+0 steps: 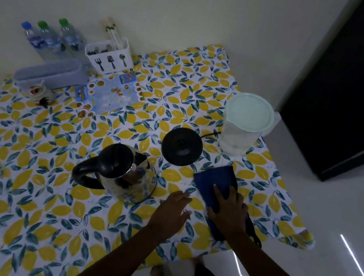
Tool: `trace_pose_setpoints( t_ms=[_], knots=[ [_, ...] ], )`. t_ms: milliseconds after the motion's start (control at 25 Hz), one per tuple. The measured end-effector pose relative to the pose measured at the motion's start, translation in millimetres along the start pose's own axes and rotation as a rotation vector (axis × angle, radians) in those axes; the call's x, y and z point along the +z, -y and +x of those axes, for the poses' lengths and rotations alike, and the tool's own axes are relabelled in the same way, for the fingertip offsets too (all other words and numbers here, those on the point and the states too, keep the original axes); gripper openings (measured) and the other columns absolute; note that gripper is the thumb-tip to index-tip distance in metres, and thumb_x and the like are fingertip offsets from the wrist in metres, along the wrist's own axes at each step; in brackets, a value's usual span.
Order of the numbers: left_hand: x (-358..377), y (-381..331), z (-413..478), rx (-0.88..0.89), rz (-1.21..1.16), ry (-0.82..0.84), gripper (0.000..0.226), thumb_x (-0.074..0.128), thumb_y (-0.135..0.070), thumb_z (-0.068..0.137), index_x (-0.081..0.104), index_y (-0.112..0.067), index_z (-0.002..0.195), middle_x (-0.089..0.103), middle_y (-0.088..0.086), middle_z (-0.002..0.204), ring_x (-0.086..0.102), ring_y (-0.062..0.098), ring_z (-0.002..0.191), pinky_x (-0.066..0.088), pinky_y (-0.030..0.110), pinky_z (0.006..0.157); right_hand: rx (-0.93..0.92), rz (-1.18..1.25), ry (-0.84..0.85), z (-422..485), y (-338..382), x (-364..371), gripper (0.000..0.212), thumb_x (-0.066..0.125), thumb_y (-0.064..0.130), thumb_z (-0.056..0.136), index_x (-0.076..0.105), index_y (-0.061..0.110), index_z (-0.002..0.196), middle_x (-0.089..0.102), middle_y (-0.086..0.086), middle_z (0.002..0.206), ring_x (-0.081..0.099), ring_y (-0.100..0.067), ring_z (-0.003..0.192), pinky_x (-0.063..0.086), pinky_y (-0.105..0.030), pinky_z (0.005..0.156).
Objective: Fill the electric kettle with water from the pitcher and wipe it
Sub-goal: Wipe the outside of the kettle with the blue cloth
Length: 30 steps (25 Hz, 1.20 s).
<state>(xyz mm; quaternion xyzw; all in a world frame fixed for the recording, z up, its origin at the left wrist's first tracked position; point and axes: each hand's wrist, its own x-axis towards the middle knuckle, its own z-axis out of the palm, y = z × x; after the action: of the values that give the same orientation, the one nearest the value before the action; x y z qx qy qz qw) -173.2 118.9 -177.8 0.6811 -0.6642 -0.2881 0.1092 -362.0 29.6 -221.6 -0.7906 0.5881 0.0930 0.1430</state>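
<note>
The steel electric kettle (121, 173) with a black lid and handle stands on the lemon-print tablecloth (48, 200), off its round black base (182, 146), which lies behind and to its right. A clear pitcher (243, 125) with a pale green lid stands at the table's right side. A dark blue cloth (214, 180) lies flat near the right front edge. My right hand (228, 207) rests on the cloth with fingers spread. My left hand (172, 209) hovers over the table just right of the kettle, fingers apart, holding nothing.
Three water bottles (49, 40), a white cutlery holder (108, 56), a translucent oblong box (49, 73), a small figurine (40, 93) and a picture placemat (109, 94) line the far left. A dark cabinet (354, 81) stands right of the table. The base's cord (211, 134) runs toward the pitcher.
</note>
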Motion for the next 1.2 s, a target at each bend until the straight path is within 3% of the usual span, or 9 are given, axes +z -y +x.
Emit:
trace_pose_setpoints(
  t_ms=[240,400,520,600,680,760,880,1000,1200],
  knots=[
    [-26.6,-0.1,-4.4,0.009,-0.047,-0.238,0.04,0.046,-0.03,0.099,0.048,-0.015,0.136,0.048,0.004,0.143,0.038,0.02,0.135,0.028,0.028,0.112,-0.043,0.341,-0.019,8.9,16.4,-27.4,0.057,0.053,0.025,0.093,0.032,0.035,0.144,0.03,-0.018,0.147,0.042,-0.039,0.117,0.047,-0.045,0.093],
    [-73.0,8.8,-24.2,-0.012,-0.006,-0.484,0.033,0.048,-0.02,0.098,0.055,-0.014,0.129,0.057,0.006,0.134,0.049,0.022,0.127,0.035,0.032,0.108,-0.144,0.78,-0.138,1.8,57.3,-68.4,0.049,0.053,0.017,0.094,0.042,0.03,0.14,0.04,-0.015,0.129,0.051,-0.028,0.099,0.046,-0.032,0.076],
    [-111.0,23.1,-51.4,-0.002,0.014,-0.726,0.027,0.048,-0.016,0.096,0.061,-0.012,0.119,0.065,0.009,0.12,0.058,0.024,0.113,0.04,0.028,0.099,-0.319,0.919,-0.236,-0.8,107.6,-108.7,0.05,0.051,0.012,0.094,0.043,0.033,0.139,0.042,-0.007,0.116,0.05,-0.008,0.082,0.043,-0.021,0.065],
    [-134.4,38.3,-71.6,-0.084,0.008,-0.914,0.025,0.055,-0.019,0.093,0.061,-0.011,0.117,0.065,0.01,0.117,0.055,0.022,0.111,0.046,0.035,0.096,-0.422,0.946,-0.244,0.4,144.9,-132.9,0.051,0.05,0.012,0.094,0.042,0.034,0.139,0.04,-0.003,0.114,0.049,-0.004,0.082,0.041,-0.017,0.066],
    [-152.5,57.7,-86.3,-0.195,0.044,-0.974,0.04,0.07,-0.024,0.086,0.058,-0.008,0.12,0.063,0.014,0.12,0.049,0.023,0.115,0.049,0.044,0.096,-0.518,0.912,-0.21,0.1,183.7,-148.7,0.05,0.05,0.012,0.093,0.044,0.032,0.138,0.041,-0.006,0.117,0.052,-0.016,0.089,0.044,-0.025,0.074],
    [-163.4,76.5,-93.8,-0.314,0.016,-0.855,0.062,0.08,-0.034,0.076,0.055,-0.005,0.124,0.061,0.017,0.123,0.052,0.028,0.118,0.049,0.046,0.097,-0.589,0.758,-0.148,-0.3,222.2,-154.8,0.047,0.05,0.015,0.092,0.047,0.032,0.137,0.041,-0.012,0.127,0.049,-0.031,0.105,0.045,-0.037,0.084],
    [-169.0,84.5,-100.8,-0.334,-0.231,-0.714,0.061,0.081,-0.04,0.073,0.056,-0.013,0.121,0.063,0.008,0.117,0.06,0.023,0.111,0.054,0.045,0.09,-0.62,0.367,-0.11,-1.7,261.1,-154.5,0.045,0.047,0.027,0.092,0.046,0.038,0.135,0.027,-0.006,0.154,0.032,-0.037,0.126,0.04,-0.045,0.096],
    [-169.6,85.9,-103.2,-0.235,-0.461,-0.758,0.05,0.082,-0.033,0.073,0.059,-0.019,0.116,0.068,0.0,0.109,0.064,0.013,0.102,0.056,0.04,0.088,-0.668,0.208,-0.221,-10.2,257.3,-148.4,0.046,0.047,0.029,0.089,0.048,0.041,0.133,0.028,0.0,0.157,0.036,-0.035,0.119,0.045,-0.043,0.089],
    [-166.9,99.5,-102.4,-0.292,-0.527,-0.76,0.04,0.074,-0.012,0.083,0.057,-0.005,0.119,0.064,0.016,0.117,0.061,0.032,0.106,0.049,0.041,0.092,-0.785,0.151,-0.374,-38.3,241.7,-129.3,0.041,0.055,0.024,0.082,0.062,0.037,0.12,0.048,-0.004,0.145,0.051,-0.04,0.106,0.05,-0.047,0.083]
  ],
)
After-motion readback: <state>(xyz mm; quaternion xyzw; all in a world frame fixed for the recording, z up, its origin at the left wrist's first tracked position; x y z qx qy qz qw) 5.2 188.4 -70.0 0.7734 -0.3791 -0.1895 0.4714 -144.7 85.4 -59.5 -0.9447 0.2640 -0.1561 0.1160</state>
